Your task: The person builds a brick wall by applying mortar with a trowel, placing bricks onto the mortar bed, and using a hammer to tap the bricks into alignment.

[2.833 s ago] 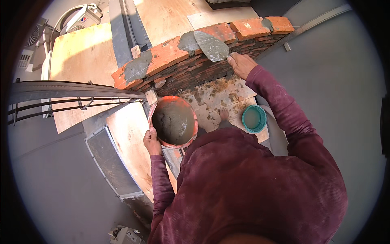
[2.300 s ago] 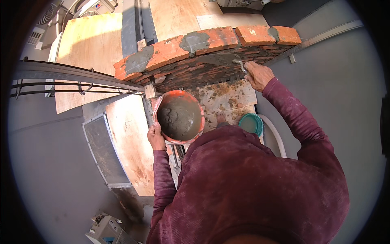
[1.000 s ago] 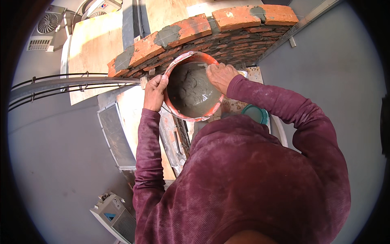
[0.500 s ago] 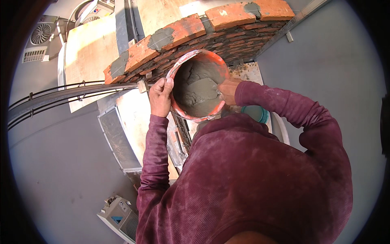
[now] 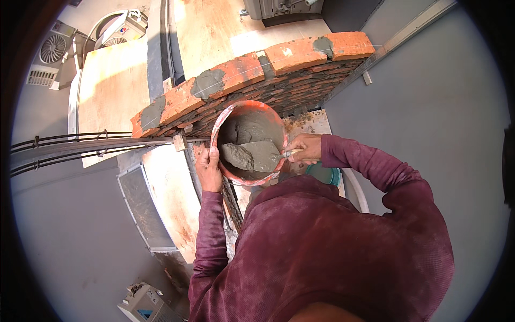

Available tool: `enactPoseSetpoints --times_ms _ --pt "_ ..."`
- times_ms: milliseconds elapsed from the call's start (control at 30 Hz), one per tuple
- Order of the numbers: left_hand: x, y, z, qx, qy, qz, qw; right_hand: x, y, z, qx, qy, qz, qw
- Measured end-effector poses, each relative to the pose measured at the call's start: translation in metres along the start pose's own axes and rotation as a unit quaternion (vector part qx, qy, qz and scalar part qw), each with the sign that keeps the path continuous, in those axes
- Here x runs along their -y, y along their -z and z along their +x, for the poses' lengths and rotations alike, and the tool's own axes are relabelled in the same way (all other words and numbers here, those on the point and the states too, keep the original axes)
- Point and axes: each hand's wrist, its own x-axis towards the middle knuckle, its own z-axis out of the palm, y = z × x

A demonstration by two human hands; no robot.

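My left hand (image 5: 208,170) grips the left rim of an orange bucket (image 5: 216,134), thumb over the edge. Wet grey mortar (image 5: 252,124) fills part of it. Closed around a handle at the bucket's right side is my right hand (image 5: 306,148); it holds a trowel (image 5: 264,155) whose blade lies inside the bucket. A thick lump of mortar sits on the left part of the blade. Just beyond the bucket rises a brick wall (image 5: 236,75), its top course of orange bricks having grey mortar in the joints.
A thin string runs along the wall's top. Black cables (image 5: 70,140) reach the wall from the left. A teal bucket (image 5: 328,175) stands by my right forearm. Wooden boards (image 5: 115,80) lie beyond the wall, with fan units (image 5: 52,48) at far left. A grey wall (image 5: 424,102) bounds the right.
The trowel has come up through the mortar and now carries a lump on its blade. The bucket and both hands sit lower in view, and more of the area beyond the wall shows.
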Motion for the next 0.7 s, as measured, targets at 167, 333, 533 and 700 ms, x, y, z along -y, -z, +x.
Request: enactPoseSetpoints --times_ms 167,333,533,700 --pt "0.033 0.019 -0.016 -0.032 0.064 -0.038 0.997 0.056 0.075 -0.064 -0.057 0.036 -0.085 0.994" --pt "0.053 0.029 -0.031 -0.07 0.078 0.039 0.994 0.116 0.15 -0.112 -0.291 0.146 -0.422 0.846" --pt "0.066 0.059 -0.053 -0.118 0.096 0.032 0.988 0.11 0.173 -0.063 -0.378 0.009 -0.661 0.648" --pt "0.076 0.083 -0.069 -0.135 0.111 0.005 0.985 0.103 0.121 -0.067 -0.522 -0.015 -0.575 0.63"
